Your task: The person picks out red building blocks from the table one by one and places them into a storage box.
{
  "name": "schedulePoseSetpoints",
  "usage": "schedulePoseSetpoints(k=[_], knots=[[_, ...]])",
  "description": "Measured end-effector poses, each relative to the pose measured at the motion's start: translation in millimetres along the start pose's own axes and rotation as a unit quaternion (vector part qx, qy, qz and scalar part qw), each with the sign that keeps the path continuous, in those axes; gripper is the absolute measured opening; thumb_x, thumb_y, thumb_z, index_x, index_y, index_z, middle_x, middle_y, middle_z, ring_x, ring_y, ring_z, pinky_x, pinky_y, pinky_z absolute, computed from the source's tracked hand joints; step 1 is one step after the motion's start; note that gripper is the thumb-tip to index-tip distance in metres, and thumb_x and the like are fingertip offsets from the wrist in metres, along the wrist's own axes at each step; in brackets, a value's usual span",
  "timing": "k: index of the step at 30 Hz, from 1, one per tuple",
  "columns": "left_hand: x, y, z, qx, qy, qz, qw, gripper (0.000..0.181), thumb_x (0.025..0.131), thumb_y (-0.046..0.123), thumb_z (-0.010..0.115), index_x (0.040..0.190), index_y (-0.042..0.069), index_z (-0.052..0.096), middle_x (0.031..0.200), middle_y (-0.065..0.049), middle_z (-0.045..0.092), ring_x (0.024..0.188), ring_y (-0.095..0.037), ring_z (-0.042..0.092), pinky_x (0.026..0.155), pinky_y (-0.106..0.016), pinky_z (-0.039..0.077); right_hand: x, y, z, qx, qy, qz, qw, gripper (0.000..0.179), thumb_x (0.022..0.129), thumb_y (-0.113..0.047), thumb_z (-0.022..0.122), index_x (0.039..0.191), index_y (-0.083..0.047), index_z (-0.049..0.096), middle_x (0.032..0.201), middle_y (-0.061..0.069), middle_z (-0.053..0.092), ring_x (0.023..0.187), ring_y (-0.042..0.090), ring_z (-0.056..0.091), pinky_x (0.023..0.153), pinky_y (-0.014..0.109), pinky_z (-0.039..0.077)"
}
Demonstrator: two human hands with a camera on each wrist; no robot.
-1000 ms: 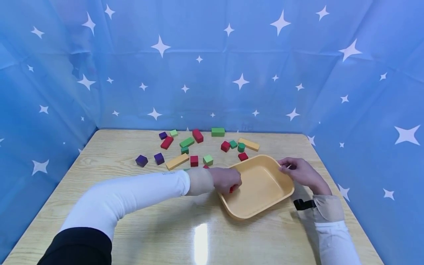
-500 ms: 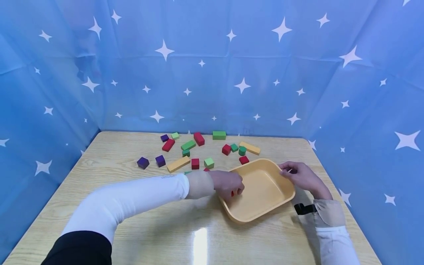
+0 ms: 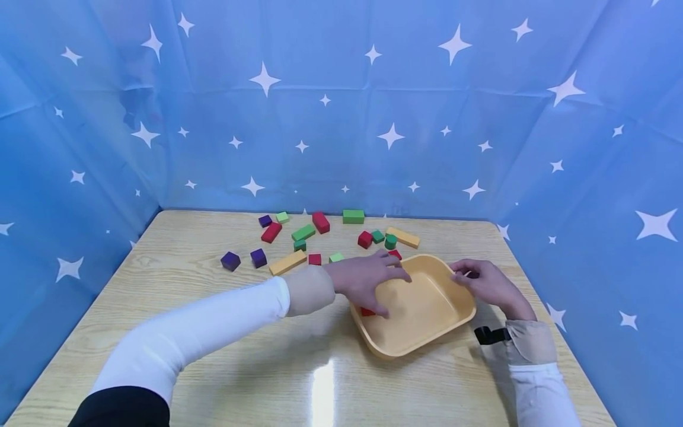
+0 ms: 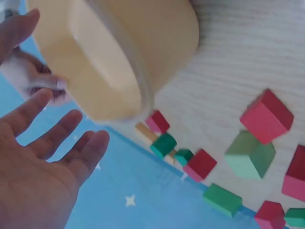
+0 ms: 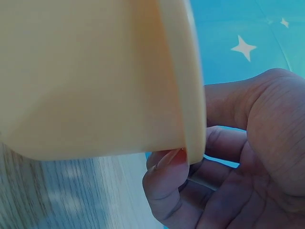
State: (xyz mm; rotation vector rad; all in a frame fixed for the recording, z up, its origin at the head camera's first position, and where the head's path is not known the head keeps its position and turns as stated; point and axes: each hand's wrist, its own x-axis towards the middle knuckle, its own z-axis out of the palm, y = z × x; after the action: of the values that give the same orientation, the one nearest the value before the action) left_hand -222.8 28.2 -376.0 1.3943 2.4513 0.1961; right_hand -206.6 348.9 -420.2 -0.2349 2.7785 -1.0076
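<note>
A pale orange plastic basin (image 3: 421,308) sits on the right half of the table. My left hand (image 3: 365,277) hovers over its left side with spread fingers, holding nothing. Just below that hand, a red block (image 3: 366,312) lies inside the basin, partly covered by the fingers. In the left wrist view the left palm (image 4: 38,186) faces up beside the basin's rim (image 4: 138,71). On the far right side, my right hand (image 3: 491,287) grips the rim; the right wrist view shows its fingers (image 5: 167,179) curled against the basin's edge.
Behind the basin lie several scattered blocks: a red cube (image 3: 365,239), a green cylinder (image 3: 391,241), a long yellow block (image 3: 402,237) and a green block (image 3: 353,216). Farther left are purple cubes (image 3: 230,261) and another yellow block (image 3: 288,263). A starred blue curtain (image 3: 341,118) borders the table.
My left hand has let go of the red block in the basin, spread its fingers and risen slightly. The right hand keeps its grip on the rim.
</note>
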Motion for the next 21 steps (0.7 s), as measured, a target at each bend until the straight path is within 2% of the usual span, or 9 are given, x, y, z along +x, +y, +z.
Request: schedulePoseSetpoints(k=[7, 11, 15, 21], knots=[[-13.6, -16.6, -15.9, -0.019, 0.057, -0.036, 0.9976, 0.085, 0.082, 0.056, 0.08, 0.155, 0.033, 0.041, 0.161, 0.002, 0.036, 0.15, -0.022, 0.028, 0.117, -0.042, 0.042, 0.3, 0.5, -0.7, 0.003, 0.002, -0.004, 1.0, 0.032, 0.103, -0.021, 0.062, 0.126, 0.001, 0.067, 0.108, 0.015, 0.069, 0.092, 0.018, 0.06, 0.068, 0.024, 0.05], [-21.6, -28.4, -26.8, -0.027, 0.087, -0.064, 0.9937, 0.091, 0.082, 0.057, 0.08, 0.157, 0.032, 0.037, 0.163, -0.001, 0.033, 0.153, -0.027, 0.025, 0.116, -0.047, 0.043, -0.4, 0.1, -1.1, 0.003, 0.004, -0.005, 1.0, 0.032, 0.103, -0.02, 0.062, 0.126, 0.001, 0.067, 0.108, 0.016, 0.069, 0.091, 0.017, 0.06, 0.068, 0.024, 0.05], [-29.8, -44.2, -35.8, -0.042, 0.114, -0.108, 0.9867, 0.097, 0.08, 0.058, 0.081, 0.16, 0.033, 0.031, 0.165, -0.001, 0.03, 0.153, -0.028, 0.024, 0.112, -0.053, 0.046, -0.7, -0.6, -1.1, 0.0, 0.001, 0.003, 1.0, 0.033, 0.103, -0.022, 0.061, 0.126, 0.0, 0.067, 0.108, 0.015, 0.068, 0.091, 0.017, 0.059, 0.068, 0.024, 0.051], [-45.2, -71.2, -41.1, -0.055, 0.159, -0.163, 0.9722, 0.099, 0.079, 0.06, 0.082, 0.16, 0.036, 0.031, 0.166, -0.001, 0.028, 0.153, -0.029, 0.023, 0.114, -0.059, 0.041, 0.3, -0.9, -1.4, 0.008, -0.002, -0.001, 1.0, 0.032, 0.103, -0.021, 0.061, 0.126, 0.001, 0.066, 0.108, 0.015, 0.069, 0.09, 0.017, 0.061, 0.066, 0.024, 0.051]])
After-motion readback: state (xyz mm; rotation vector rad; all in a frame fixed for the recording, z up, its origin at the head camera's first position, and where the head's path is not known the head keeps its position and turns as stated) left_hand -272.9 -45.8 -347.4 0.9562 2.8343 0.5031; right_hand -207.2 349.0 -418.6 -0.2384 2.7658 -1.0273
